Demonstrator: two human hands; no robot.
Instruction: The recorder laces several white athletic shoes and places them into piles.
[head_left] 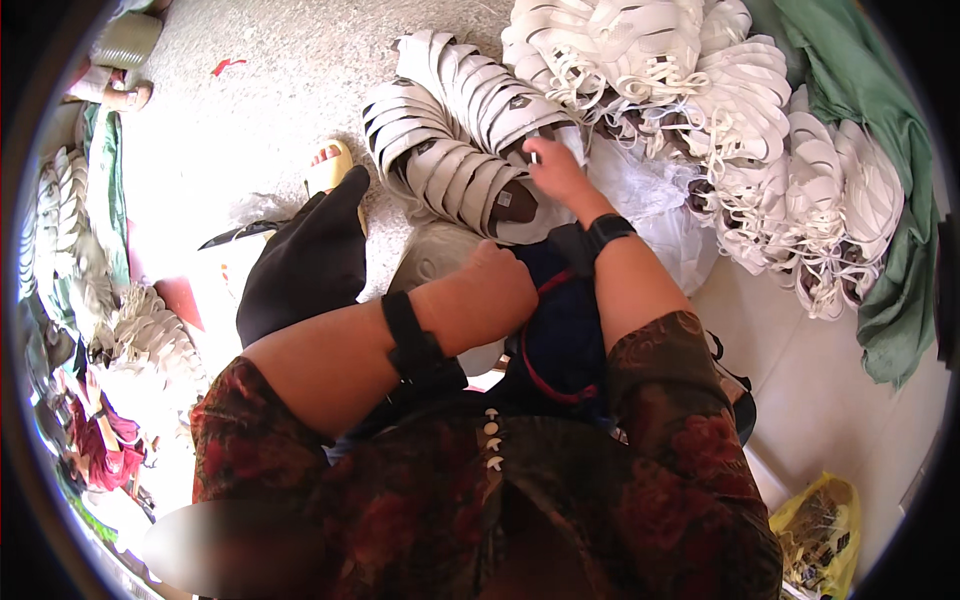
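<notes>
Two long rows of nested off-white shoe uppers, the farther row (468, 82) and the nearer row (437, 172), lie on the floor ahead of me. My right hand (558, 172) is at the right end of the farther row, fingers closed together. A small white tip (535, 157) shows at those fingers; what it belongs to is unclear. Closed like a fist, my left hand (497, 283) is over my lap beside dark blue cloth (560, 335) with red trim. Its fingertips are turned out of sight, and anything inside them is hidden.
Large heaps of white laced shoe uppers (745, 110) lie at the right, beside green cloth (865, 130). Clear plastic sheeting (650, 205) spreads near my right wrist. A yellow bag (845, 510) is at lower right. More uppers (145, 340) and another person's foot (125, 97) are at left.
</notes>
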